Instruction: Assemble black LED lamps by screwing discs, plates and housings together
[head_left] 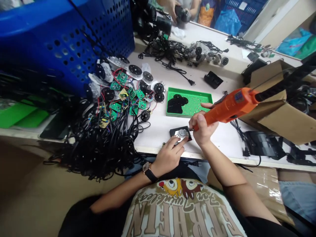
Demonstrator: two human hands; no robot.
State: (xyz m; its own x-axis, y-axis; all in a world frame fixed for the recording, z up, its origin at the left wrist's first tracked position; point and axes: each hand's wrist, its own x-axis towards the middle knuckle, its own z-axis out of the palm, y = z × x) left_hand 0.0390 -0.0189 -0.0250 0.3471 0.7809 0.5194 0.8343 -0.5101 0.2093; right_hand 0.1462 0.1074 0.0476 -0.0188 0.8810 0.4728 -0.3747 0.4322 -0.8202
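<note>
My right hand point(203, 130) is wrapped round an orange electric screwdriver point(228, 107). Its tip end points down left at a small black housing point(189, 127); I cannot make out whether it touches. A round grey part point(182, 133) sits in the housing. My left hand point(170, 153), with a watch at the wrist, holds the housing from the near side, two fingertips on its top and the thumb hidden. Just beyond lies a green perforated tray point(190, 114) with black discs point(178, 102) and small bits in it.
Left of the tray are heaped green circuit boards point(122, 78), black wheels and black cables point(98, 148). A blue basket point(98, 36) stands behind them. An open cardboard box point(283, 121) and black housings point(264, 143) are at right. Across the table, another person's hands point(174, 10) hold a black object.
</note>
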